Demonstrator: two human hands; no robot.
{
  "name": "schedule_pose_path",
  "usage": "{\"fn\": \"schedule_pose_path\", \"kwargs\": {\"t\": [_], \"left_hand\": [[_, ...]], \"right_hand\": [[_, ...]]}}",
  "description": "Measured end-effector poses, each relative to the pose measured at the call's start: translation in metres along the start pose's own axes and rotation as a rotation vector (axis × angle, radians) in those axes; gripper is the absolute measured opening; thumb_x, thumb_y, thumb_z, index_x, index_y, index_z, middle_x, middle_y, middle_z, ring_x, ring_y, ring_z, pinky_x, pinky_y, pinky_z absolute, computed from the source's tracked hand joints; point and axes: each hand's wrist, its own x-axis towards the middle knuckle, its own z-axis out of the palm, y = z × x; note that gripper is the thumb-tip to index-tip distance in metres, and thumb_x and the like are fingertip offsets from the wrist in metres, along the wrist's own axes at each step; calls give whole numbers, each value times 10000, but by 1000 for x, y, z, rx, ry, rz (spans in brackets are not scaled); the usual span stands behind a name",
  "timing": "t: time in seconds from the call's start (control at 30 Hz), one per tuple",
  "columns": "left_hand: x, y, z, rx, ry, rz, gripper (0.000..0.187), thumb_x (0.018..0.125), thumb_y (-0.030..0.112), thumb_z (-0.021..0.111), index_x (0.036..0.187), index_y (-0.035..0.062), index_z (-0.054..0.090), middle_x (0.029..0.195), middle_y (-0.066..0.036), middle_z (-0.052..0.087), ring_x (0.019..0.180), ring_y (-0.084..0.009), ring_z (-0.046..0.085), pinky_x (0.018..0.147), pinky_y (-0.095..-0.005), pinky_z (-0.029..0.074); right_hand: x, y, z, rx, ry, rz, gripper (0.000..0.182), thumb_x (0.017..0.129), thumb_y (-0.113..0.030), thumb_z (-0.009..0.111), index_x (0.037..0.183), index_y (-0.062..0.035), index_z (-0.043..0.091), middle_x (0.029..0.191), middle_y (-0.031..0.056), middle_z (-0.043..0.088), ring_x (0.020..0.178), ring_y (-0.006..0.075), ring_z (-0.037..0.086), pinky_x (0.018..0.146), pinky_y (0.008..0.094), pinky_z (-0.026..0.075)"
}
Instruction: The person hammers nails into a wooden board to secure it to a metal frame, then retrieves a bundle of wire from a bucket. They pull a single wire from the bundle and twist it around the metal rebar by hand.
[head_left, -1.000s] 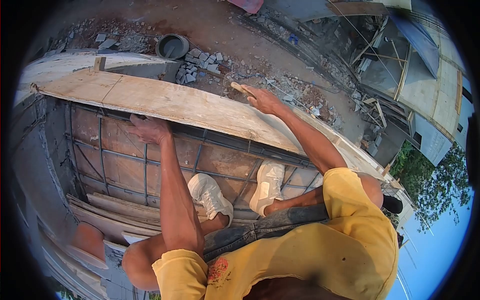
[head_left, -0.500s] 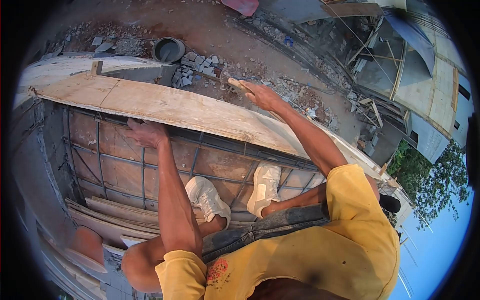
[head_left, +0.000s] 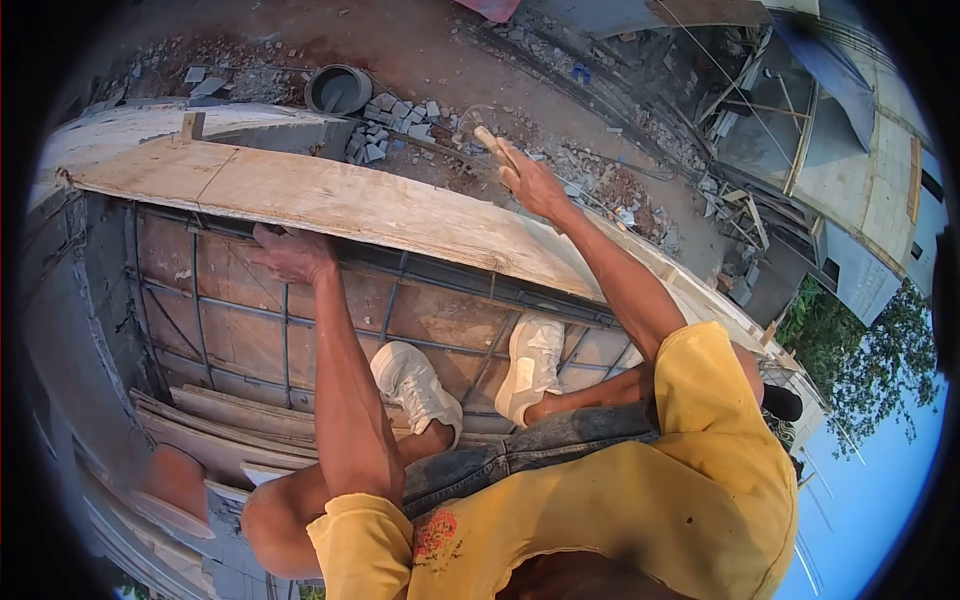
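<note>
My right hand (head_left: 532,187) is closed round a wooden handle (head_left: 487,139), raised beyond the outer edge of a long plywood board (head_left: 330,205). Whatever head the tool has is too faint to make out. At the board's near edge is my left hand (head_left: 292,254), its fingertips partly hidden at the rim and its fingers bent. Whether it grips the board or a bar beneath cannot be told. Below the board runs a grid of steel bars (head_left: 286,340). My two light shoes (head_left: 415,388) stand among the bars.
Stacked planks (head_left: 235,418) lie at the lower left beside a concrete wall (head_left: 55,330). A small wood block (head_left: 192,126) stands at the board's far left edge. Down on the ground are a round bucket (head_left: 338,91), broken blocks (head_left: 395,118) and rubble. Timber formwork (head_left: 870,190) stands at the right.
My right hand has shifted slightly right, and the handle is more steeply angled. My left hand stays at the board's edge. The view has moved a little.
</note>
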Motion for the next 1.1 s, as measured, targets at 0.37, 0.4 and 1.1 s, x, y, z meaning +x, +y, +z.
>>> {"fn": "schedule_pose_path", "kwargs": {"t": [0.37, 0.4, 1.1], "left_hand": [[4, 20, -2, -31, 16, 30, 476, 908, 406, 626, 1214, 44, 582, 1117, -233, 493, 937, -440, 621, 775, -578, 465], [-3, 7, -8, 0, -1, 33, 469, 910, 399, 625, 1215, 45, 582, 1116, -233, 495, 943, -441, 622, 781, -578, 465], [1, -4, 6, 29, 11, 6, 515, 927, 456, 601, 1242, 50, 583, 1133, -210, 483, 961, -410, 619, 778, -555, 458]], "right_hand": [[5, 10, 29, -74, -114, -57, 597, 992, -282, 508, 1542, -147, 317, 1076, 271, 668, 978, 434, 648, 860, 513, 473], [-6, 18, 36, -20, -42, -94, 596, 988, -284, 506, 1535, -131, 326, 1044, 267, 676, 957, 442, 649, 855, 517, 472], [13, -62, -62, 288, 184, 465, 550, 1028, -323, 435, 1538, -151, 321, 1154, 281, 652, 1038, 450, 632, 930, 529, 457]]}}
